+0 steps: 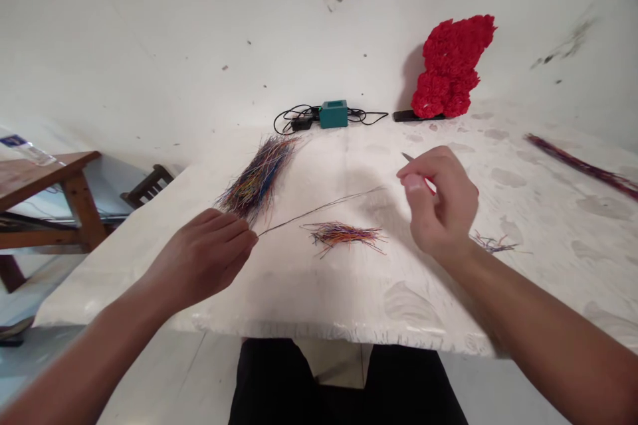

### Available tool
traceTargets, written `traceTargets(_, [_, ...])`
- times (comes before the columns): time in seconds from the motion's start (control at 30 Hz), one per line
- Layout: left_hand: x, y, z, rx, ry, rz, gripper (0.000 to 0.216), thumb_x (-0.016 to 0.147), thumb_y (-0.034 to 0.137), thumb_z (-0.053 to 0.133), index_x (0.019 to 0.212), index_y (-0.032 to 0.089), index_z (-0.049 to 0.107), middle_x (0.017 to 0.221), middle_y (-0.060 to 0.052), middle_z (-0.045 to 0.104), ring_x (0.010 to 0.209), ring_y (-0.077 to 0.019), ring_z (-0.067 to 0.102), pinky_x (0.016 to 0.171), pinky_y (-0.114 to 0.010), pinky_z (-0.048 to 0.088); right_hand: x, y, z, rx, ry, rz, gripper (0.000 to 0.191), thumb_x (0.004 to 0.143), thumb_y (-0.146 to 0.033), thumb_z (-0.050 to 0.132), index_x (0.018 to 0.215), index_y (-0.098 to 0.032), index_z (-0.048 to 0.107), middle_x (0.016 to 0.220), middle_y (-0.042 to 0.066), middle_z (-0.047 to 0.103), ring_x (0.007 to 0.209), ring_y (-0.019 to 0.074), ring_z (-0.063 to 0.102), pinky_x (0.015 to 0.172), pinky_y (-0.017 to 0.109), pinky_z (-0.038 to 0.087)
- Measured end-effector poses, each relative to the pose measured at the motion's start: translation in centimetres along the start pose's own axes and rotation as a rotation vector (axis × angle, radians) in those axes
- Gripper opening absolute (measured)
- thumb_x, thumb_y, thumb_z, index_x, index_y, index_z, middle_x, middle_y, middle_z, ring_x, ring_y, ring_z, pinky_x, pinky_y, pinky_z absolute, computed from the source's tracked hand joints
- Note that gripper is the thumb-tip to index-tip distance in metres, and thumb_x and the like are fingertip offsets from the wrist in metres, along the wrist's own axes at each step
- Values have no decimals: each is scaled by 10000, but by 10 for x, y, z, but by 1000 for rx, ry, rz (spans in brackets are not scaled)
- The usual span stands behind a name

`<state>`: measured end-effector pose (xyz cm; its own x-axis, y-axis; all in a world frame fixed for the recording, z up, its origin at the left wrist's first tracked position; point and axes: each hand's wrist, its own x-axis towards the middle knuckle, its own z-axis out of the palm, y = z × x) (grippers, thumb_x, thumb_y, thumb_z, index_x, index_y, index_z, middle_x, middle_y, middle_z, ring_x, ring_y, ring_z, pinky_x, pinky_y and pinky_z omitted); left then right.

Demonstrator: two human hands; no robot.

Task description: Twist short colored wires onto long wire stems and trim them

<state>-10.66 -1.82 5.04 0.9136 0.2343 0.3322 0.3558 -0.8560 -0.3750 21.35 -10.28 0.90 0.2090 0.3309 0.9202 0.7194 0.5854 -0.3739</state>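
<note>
My left hand is closed, its fingertips pinching a few thin dark wires. These stretch up to the right above the table, their far ends stopping short of my right hand. That hand is closed around a small tool with a pointed metal tip and a bit of red handle; my fingers hide most of it, so its kind does not show. Beyond my left hand lies a large bundle of multicoloured wires. A smaller pile of short, mostly orange and purple wires rests between my hands.
Several short wire bits lie right of my right wrist, and a long wire bundle at the far right. Along the wall are a teal box with black cables and a red flower-like decoration. A wooden table stands left.
</note>
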Motion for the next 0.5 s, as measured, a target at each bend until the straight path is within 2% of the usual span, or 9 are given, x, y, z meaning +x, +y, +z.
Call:
traceTargets(0.07, [13,3,-4,91,-74,101,228,908,126,535,692,176,588,639,-11,540,652,-178,522,679,-365,436,0,-12,2,-76,-153,-175,74,879,-209,547,932,-194,597,848,62,638,819,225,573,754,411,439])
traceTargets(0.13, [30,10,-8,141,-111,175,246,898,102,518,669,176,566,646,-17,530,648,-182,499,662,-371,414,-2,-20,9,-123,-362,-243,155,881,-256,572,1012,-179,602,951,86,671,896,248,590,816,435,427])
traceTargets(0.23, [55,24,-11,157,-133,293,257,884,80,495,652,179,538,643,-19,513,629,-183,465,623,-366,375,-6,-24,17,-165,-681,-228,270,922,-341,554,1105,-151,611,1008,106,681,950,259,604,857,424,415])
traceTargets(0.3, [68,30,-9,165,-163,344,241,866,59,483,666,178,544,651,-24,518,635,-187,468,623,-364,371,-5,-21,15,-192,-817,-188,296,942,-369,535,1108,-140,627,969,103,688,935,258,615,871,417,405])
traceTargets(0.37, [76,30,-7,179,-208,369,236,836,29,474,667,175,548,657,-31,527,643,-192,478,635,-366,380,0,-17,6,-214,-822,-140,307,952,-393,521,1081,-143,642,939,98,696,910,258,624,879,421,391])
traceTargets(0.5, [83,19,-12,123,-244,321,272,812,5,450,622,180,535,632,-32,514,621,-186,469,640,-361,393,19,-19,-14,-284,-608,-52,283,965,-389,476,1050,-179,646,919,93,699,857,266,625,844,440,380])
